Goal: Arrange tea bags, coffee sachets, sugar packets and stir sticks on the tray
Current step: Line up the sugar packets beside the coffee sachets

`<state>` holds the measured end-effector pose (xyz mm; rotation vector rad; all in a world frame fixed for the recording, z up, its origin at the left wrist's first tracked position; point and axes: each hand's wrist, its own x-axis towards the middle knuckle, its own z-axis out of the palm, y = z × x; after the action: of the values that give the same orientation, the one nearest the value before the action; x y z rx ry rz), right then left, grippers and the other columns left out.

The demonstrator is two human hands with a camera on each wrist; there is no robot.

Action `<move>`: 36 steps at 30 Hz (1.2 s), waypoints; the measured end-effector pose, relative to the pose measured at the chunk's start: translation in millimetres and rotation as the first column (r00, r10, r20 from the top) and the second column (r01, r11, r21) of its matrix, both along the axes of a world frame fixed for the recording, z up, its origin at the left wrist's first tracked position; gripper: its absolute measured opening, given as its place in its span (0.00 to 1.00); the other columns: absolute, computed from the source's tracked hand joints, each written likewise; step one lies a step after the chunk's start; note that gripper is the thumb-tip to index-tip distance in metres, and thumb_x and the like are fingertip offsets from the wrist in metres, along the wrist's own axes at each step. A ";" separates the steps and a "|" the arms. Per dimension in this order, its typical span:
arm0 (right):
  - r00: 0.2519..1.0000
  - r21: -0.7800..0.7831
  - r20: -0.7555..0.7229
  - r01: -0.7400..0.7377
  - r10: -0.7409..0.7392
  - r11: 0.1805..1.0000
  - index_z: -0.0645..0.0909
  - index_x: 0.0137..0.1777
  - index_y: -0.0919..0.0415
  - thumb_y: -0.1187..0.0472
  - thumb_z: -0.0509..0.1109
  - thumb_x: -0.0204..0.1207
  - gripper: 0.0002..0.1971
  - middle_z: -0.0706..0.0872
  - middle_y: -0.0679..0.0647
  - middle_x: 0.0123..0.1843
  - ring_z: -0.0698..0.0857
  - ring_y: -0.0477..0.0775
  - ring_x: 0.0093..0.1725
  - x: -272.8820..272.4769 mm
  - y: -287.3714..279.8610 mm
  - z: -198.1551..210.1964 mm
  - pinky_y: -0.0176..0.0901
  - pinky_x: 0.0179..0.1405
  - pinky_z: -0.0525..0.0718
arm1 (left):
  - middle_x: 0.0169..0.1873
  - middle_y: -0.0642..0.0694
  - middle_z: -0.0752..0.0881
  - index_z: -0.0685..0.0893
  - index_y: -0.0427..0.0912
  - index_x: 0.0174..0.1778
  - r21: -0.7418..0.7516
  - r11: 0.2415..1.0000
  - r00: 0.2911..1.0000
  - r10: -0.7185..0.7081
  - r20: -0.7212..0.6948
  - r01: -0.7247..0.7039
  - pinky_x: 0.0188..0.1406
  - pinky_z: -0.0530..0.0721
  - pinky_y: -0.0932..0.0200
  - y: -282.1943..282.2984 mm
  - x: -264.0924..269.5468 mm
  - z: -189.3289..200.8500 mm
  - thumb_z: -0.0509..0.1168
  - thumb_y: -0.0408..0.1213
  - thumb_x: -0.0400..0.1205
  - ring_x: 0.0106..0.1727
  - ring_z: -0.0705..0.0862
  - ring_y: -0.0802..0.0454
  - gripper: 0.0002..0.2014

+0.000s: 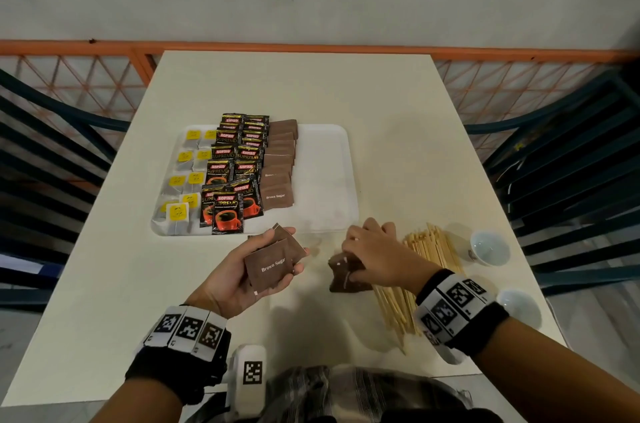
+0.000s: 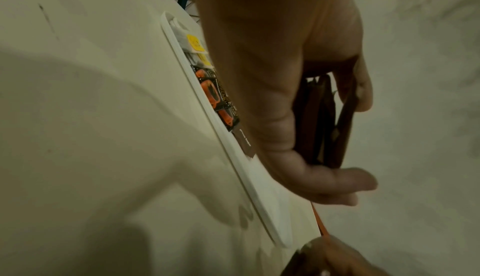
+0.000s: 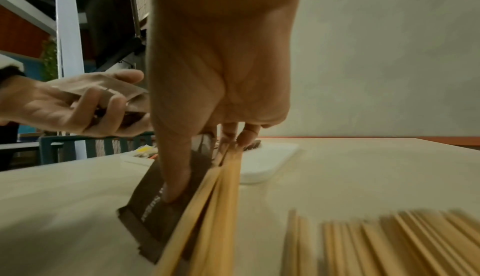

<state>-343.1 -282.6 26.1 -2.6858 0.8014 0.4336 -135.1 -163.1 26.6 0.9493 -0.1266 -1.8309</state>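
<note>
A white tray (image 1: 322, 159) holds rows of yellow-tagged tea bags (image 1: 187, 177), Kopiko coffee sachets (image 1: 235, 173) and brown sugar packets (image 1: 278, 166); its right part is bare. My left hand (image 1: 263, 267) hovers palm-up in front of the tray and grips a small stack of brown sugar packets (image 1: 273, 265) (image 2: 327, 120). My right hand (image 1: 367, 256) reaches down onto a loose pile of sugar packets (image 1: 346, 275) (image 3: 161, 202) on the table, thumb pressing on top, fingers curled at the far edge. Wooden stir sticks (image 1: 415, 273) (image 3: 213, 208) lie beside and under that hand.
Two small white cups (image 1: 490, 248) (image 1: 519, 306) stand at the table's right edge beyond the sticks. Dark chairs flank the table (image 1: 311, 87) on both sides, and an orange railing runs behind it.
</note>
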 end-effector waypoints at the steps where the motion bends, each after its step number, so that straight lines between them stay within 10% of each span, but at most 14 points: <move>1: 1.000 0.012 0.011 0.010 -0.010 1.000 0.77 0.60 0.56 0.50 0.68 0.74 0.17 0.75 0.51 0.61 0.68 0.54 0.62 4.9 -2.4 2.8 0.52 0.59 0.63 | 0.57 0.29 0.84 0.83 0.41 0.58 0.005 1.000 1.000 0.011 0.008 -0.011 0.34 0.88 0.55 0.4 -0.2 0.2 0.83 0.45 0.57 0.43 0.86 0.39 0.33; 9: 0.945 0.299 0.187 0.204 -0.267 0.932 0.79 0.60 0.53 0.49 0.72 0.72 0.18 0.76 0.47 0.60 0.69 0.53 0.61 16.4 -20.5 16.1 0.49 0.59 0.66 | 0.56 0.31 0.85 0.81 0.42 0.61 0.046 0.989 0.990 0.136 0.037 -0.138 0.38 0.89 0.55 6.2 1.8 -0.7 0.79 0.42 0.63 0.42 0.87 0.41 0.30; 15: 0.747 0.833 0.289 0.112 -0.599 0.542 0.73 0.64 0.61 0.65 0.67 0.78 0.15 0.84 0.60 0.62 0.83 0.54 0.61 19.1 -17.8 28.3 0.49 0.58 0.82 | 0.52 0.32 0.85 0.80 0.40 0.61 0.057 0.975 0.977 0.211 0.037 -0.213 0.48 0.87 0.52 3.2 -2.2 1.1 0.64 0.34 0.74 0.44 0.85 0.40 0.19; 20: 0.828 0.891 0.212 0.055 -0.519 0.451 0.70 0.63 0.64 0.68 0.63 0.80 0.13 0.81 0.60 0.58 0.85 0.54 0.53 38.5 -5.7 44.6 0.46 0.47 0.88 | 0.47 0.35 0.89 0.84 0.37 0.55 0.066 0.985 0.986 0.157 0.057 -0.160 0.41 0.90 0.50 -4.5 -11.1 5.8 0.61 0.34 0.73 0.43 0.89 0.42 0.16; 25: 0.919 0.836 0.152 0.076 -0.363 0.543 0.68 0.58 0.59 0.67 0.62 0.80 0.10 0.81 0.48 0.42 0.82 0.44 0.33 61.2 6.1 57.9 0.40 0.37 0.81 | 0.45 0.33 0.90 0.91 0.37 0.44 0.077 0.997 1.000 0.020 0.012 -0.020 0.38 0.88 0.45 -8.3 -13.6 17.0 0.57 0.59 0.72 0.43 0.90 0.40 0.29; 28: 0.934 0.788 0.140 0.097 -0.329 0.609 0.66 0.69 0.60 0.65 0.62 0.80 0.18 0.82 0.51 0.49 0.81 0.49 0.42 71.8 8.6 63.9 0.42 0.39 0.80 | 0.42 0.36 0.91 0.92 0.40 0.42 0.052 0.999 1.000 -0.001 0.029 0.000 0.33 0.89 0.50 -8.5 -7.6 16.1 0.51 0.69 0.68 0.40 0.91 0.43 0.37; 32: 0.949 0.673 0.152 0.106 -0.276 0.732 0.50 0.81 0.50 0.58 0.67 0.78 0.36 0.64 0.58 0.73 0.72 0.56 0.70 81.1 12.8 57.7 0.47 0.70 0.75 | 0.45 0.37 0.91 0.91 0.39 0.45 -0.074 0.997 0.999 0.012 0.039 -0.009 0.37 0.90 0.52 -11.8 3.4 18.9 0.82 0.55 0.54 0.42 0.91 0.43 0.29; 36: 0.816 0.659 0.259 0.241 -0.516 0.712 0.51 0.78 0.46 0.56 0.76 0.70 0.44 0.62 0.53 0.65 0.70 0.54 0.66 94.6 24.1 44.1 0.41 0.62 0.75 | 0.49 0.36 0.90 0.89 0.43 0.51 -0.131 0.987 0.992 0.105 0.073 -0.094 0.42 0.89 0.52 -11.1 23.9 13.7 0.85 0.47 0.49 0.45 0.90 0.45 0.33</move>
<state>-248.5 -258.5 70.2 -1.8371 0.8791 -0.0286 -111.2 -174.2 40.3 0.9221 -0.2387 -1.6734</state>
